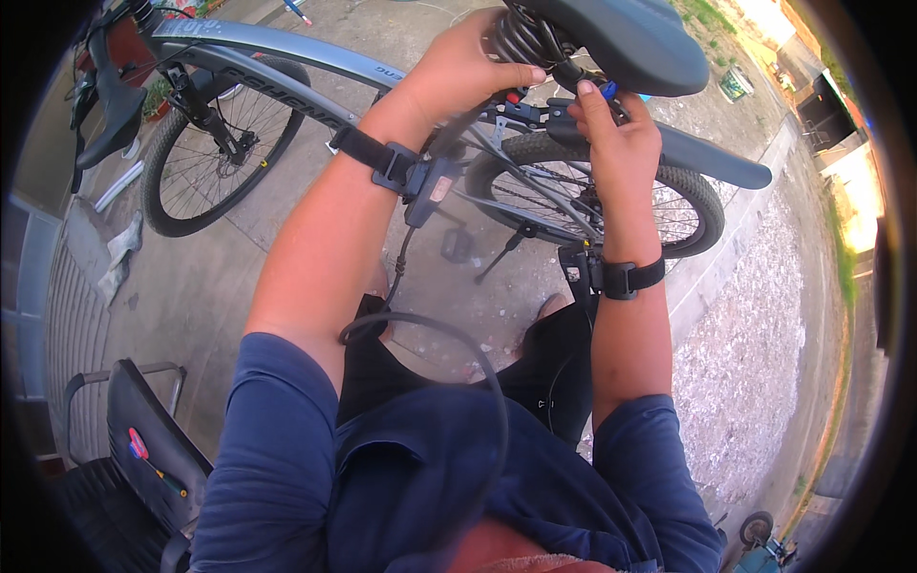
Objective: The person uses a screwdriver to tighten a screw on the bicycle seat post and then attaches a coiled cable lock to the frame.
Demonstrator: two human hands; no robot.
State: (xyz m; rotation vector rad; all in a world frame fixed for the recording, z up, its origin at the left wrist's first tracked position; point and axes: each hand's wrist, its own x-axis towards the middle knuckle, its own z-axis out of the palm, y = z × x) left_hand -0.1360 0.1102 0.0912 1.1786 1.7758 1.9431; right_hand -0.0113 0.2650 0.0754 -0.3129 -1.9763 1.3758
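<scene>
A grey bicycle [287,91] stands before me, its black saddle [635,48] at the top of the view. Under the saddle hangs a coiled black cable [523,40] that looks like a cable lock. My left hand [463,62] is closed round the coils, with its thumb stretched toward the seat post area. Just right of it, my right hand [621,143] pinches a small black piece with a blue part [608,90] below the saddle. The fingertips partly hide that piece. A small red part [513,96] shows under my left thumb.
The rear wheel [707,205] and black mudguard [712,158] lie beyond my right hand; the kickstand [506,253] points at the ground. At lower left stands a black chair [143,477] bearing a red-and-blue-handled screwdriver [140,443]. A grey cable [478,349] loops before my chest.
</scene>
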